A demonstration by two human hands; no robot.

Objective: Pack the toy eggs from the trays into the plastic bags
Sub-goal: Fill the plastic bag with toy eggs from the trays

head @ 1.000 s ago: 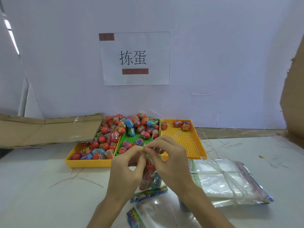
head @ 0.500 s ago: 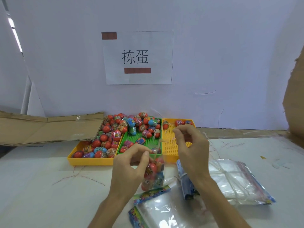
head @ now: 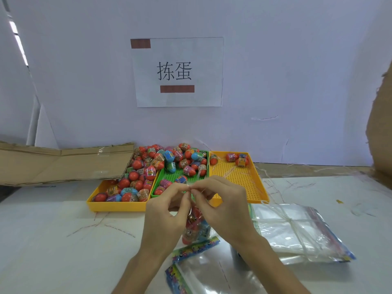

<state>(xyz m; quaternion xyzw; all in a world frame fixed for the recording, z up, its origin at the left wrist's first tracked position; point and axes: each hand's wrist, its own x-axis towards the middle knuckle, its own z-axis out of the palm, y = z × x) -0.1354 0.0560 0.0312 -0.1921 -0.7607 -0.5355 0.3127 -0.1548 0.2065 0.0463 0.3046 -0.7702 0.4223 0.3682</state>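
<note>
My left hand (head: pixel 167 213) and my right hand (head: pixel 222 206) meet in front of the trays and pinch the top of a small clear bag of toy eggs (head: pixel 196 227), which hangs between them above the table. A thin clear string seems to run between my fingertips. Behind them, the left yellow tray (head: pixel 115 205) and the green tray (head: pixel 192 174) are heaped with red, blue and patterned eggs. The right yellow tray (head: pixel 237 177) holds three eggs at its far end.
A tied stack of empty plastic bags (head: pixel 297 232) lies at the right. One loose bag (head: pixel 203 272) with a colourful edge lies near me. Flattened cardboard (head: pixel 59 164) lies at the left, more cardboard stands at the far right, and a white wall with a paper sign is behind.
My right hand, raised over the yellow tray half a second ago, has come back down to meet my left hand at the top of the filled bag.
</note>
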